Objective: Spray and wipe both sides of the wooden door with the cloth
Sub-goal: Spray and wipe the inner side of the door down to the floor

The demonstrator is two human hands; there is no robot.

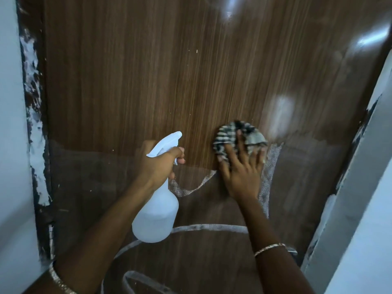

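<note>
My right hand (241,175) flat, pressing cloth (227,136) on wooden door (148,71), my left hand (158,164), at 9 o'clock, gripping spray bottle (156,213).

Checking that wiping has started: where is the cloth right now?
In the head view, the cloth is pressed against the door under the right hand, right of centre, with the bottle in the left hand just to its left.

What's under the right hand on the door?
A bunched black-and-white checked cloth, pressed by the right hand against the brown wooden door. The door surface behind the cloth is covered.
</note>
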